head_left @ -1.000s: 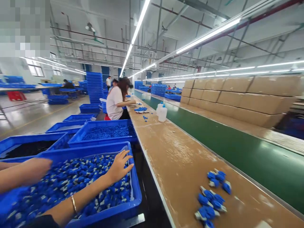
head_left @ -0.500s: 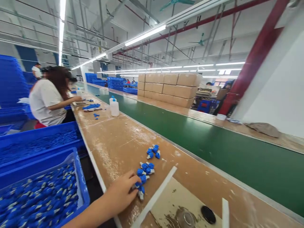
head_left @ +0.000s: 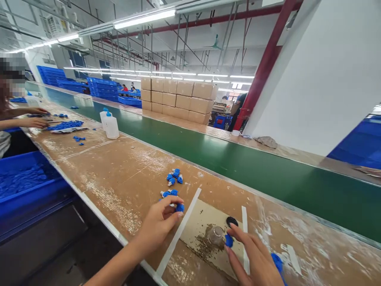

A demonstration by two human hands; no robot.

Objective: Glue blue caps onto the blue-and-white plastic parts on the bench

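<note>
In the lower middle of the frame, a blue-and-white piece [head_left: 180, 207] is pinched by the grip of the left hand [head_left: 160, 223], between thumb and fingertip. At the lower right, a second blue piece [head_left: 229, 240] is likewise pinched between thumb and finger by the grip of the right hand [head_left: 257, 256], just beside a clear, dome-like cup [head_left: 216, 235]. The cup is set on a beige board [head_left: 200, 216], by which dark specks are borne and along whose sides white tape strips [head_left: 178, 232] are laid. A black disc [head_left: 231, 222] is seen near the right fingertips. Another blue item [head_left: 277, 263] is partly hidden by the right hand.

Above the left hand, near the centre, a small cluster of blue pieces [head_left: 175, 177] is left loose on the brown bench [head_left: 119, 174]; a few more are partly covered by the fingers. At centre left, white bottles [head_left: 112, 127] with blue caps are stood beside the green belt [head_left: 190, 139]. At the far left, blue pieces are spread before a co-worker's hands [head_left: 37, 122]. A blue tray [head_left: 32, 194] is placed at the lower left.
</note>
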